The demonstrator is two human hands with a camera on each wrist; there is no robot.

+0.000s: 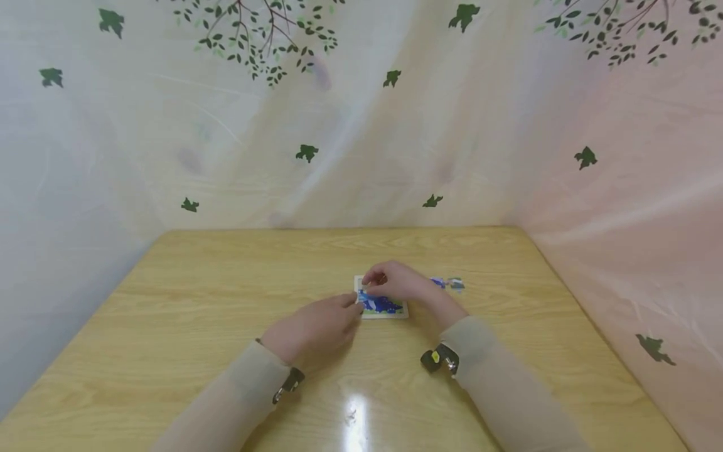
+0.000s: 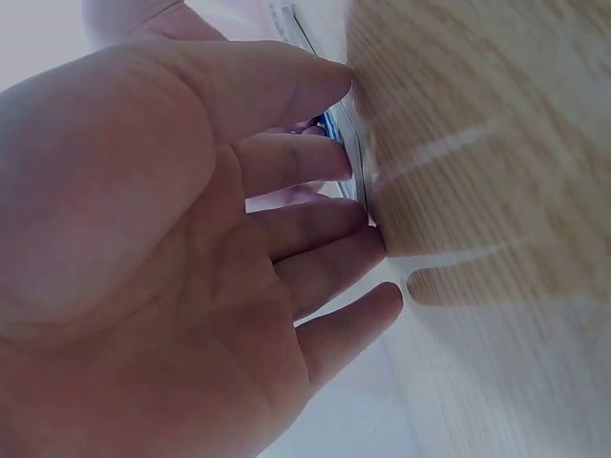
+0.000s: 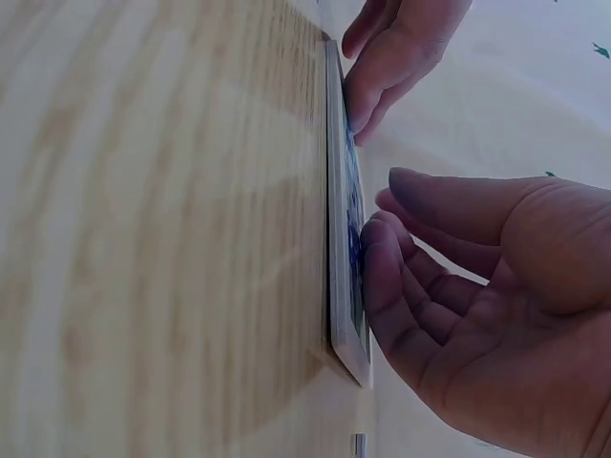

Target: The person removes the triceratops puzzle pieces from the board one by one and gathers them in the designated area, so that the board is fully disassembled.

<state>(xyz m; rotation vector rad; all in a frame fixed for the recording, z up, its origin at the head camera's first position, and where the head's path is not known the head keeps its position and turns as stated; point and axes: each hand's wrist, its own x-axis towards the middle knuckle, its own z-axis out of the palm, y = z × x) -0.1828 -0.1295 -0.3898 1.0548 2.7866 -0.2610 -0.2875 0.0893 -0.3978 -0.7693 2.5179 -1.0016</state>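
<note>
A small framed jigsaw puzzle (image 1: 390, 306), with a blue dinosaur picture and a white border, lies flat on the wooden table. Along its left edge rests my left hand (image 1: 317, 326); its fairly straight fingertips meet the board's edge in the left wrist view, beside the puzzle's side (image 2: 355, 157). My right hand (image 1: 398, 280) reaches over the puzzle's upper left part. In the right wrist view its curled fingers (image 3: 387, 277) come right down to the picture, while the thumb stands higher. I cannot tell whether a piece is between thumb and index finger.
Just right of the frame lie loose puzzle pieces (image 1: 455, 284), partly behind the right wrist. The wooden table (image 1: 226, 282) reaches back to a pale curtain (image 1: 350, 125) with leaf prints, which also hangs along both sides.
</note>
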